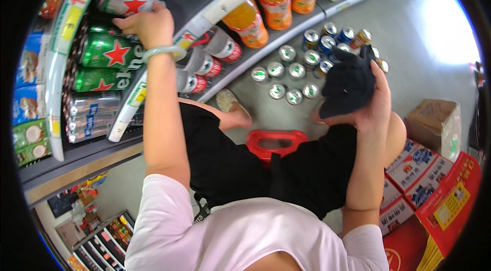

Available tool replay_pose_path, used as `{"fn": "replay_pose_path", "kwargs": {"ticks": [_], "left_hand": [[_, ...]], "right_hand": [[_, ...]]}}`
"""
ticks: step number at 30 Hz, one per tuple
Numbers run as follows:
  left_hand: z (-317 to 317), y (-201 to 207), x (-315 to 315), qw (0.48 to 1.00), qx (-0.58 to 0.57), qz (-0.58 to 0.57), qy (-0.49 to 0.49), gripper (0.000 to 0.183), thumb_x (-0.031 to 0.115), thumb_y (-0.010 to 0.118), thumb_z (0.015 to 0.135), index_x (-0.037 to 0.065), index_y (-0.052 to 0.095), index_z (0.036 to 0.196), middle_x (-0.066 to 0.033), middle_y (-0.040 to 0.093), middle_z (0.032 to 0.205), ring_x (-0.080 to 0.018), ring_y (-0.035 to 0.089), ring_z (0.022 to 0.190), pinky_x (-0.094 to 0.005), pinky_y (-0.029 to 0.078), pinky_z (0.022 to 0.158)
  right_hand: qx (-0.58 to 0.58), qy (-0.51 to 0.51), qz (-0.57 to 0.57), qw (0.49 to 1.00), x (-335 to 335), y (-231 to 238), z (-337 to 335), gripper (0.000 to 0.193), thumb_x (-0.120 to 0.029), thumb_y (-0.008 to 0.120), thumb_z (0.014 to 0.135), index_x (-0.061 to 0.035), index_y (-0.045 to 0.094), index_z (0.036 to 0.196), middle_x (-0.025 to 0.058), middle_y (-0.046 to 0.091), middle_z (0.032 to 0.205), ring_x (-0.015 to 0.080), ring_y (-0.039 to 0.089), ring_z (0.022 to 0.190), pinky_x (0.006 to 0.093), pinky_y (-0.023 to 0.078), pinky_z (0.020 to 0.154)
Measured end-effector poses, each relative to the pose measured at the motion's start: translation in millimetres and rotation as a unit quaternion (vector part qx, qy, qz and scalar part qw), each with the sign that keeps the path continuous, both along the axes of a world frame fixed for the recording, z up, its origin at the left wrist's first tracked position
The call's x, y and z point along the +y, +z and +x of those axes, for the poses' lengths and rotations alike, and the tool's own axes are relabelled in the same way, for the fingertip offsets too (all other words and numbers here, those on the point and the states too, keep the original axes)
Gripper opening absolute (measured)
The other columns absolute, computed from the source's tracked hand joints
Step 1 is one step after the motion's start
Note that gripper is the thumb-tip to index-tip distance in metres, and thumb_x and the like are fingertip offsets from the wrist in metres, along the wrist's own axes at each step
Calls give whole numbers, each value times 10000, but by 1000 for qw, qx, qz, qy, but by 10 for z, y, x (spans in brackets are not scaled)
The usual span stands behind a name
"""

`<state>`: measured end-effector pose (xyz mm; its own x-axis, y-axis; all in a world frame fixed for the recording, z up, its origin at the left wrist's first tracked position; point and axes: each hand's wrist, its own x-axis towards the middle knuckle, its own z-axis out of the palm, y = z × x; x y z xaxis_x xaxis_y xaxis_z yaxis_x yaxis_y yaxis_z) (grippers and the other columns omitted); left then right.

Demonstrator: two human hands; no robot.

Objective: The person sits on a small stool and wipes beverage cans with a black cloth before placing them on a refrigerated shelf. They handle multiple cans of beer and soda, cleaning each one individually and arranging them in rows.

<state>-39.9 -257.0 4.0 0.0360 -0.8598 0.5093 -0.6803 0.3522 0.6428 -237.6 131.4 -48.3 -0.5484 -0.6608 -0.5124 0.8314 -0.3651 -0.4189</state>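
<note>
At the upper left my left hand [153, 25] reaches into the shelf, its fingers closed about the near end of a silver can [125, 0] with a red star. Below that can, green cans [105, 51] with red stars lie in the same shelf row. A pale bangle [163, 53] circles my left wrist. On the other side, my right hand [377, 97] grips a bunched dark cloth [348, 84], held over the floor beside a group of cans. The cloth hides some of those cans and part of my fingers.
Several upright cans [295, 70] stand on the grey floor [409, 30] between shelf and knees. A red plastic stool [273, 143] shows between my legs. Orange drink bottles [276, 2] line the lower shelf. At right are a cardboard box [434, 125] and printed cartons [419, 168].
</note>
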Motion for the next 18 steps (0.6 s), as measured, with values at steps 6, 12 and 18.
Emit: {"fn": "replay_pose_path", "kwargs": {"ticks": [6, 12, 18], "left_hand": [[58, -60, 960, 968, 77, -22, -239, 949, 163, 755, 924, -128, 30, 1462, -374, 164, 1501, -304, 483, 1157, -408, 418, 1031], [306, -413, 1159, 907, 39, 45, -417, 652, 63, 708, 953, 19, 333, 1484, -150, 360, 1489, -90, 547, 757, -221, 470, 683], [115, -411, 1408, 827, -87, 1, -556, 387, 38, 674, 937, 50, 599, 1316, -176, 503, 1406, -241, 659, 911, -316, 548, 771]], "right_hand": [[150, -25, 178, 972, -135, -399, -59, 291, -225, 649, 999, -69, 594, 1239, 86, 707, 1047, 190, 699, 898, 371, 588, 737], [442, 229, 388, 776, -449, -1723, 383, 474, -286, 723, 926, -9, 564, 1276, 135, 688, 995, 282, 667, 883, 446, 539, 814], [805, 330, 443, 213, -321, -3568, 930, 438, -204, 619, 910, -23, 584, 1308, 160, 621, 1270, 327, 661, 1085, 435, 562, 946]]}}
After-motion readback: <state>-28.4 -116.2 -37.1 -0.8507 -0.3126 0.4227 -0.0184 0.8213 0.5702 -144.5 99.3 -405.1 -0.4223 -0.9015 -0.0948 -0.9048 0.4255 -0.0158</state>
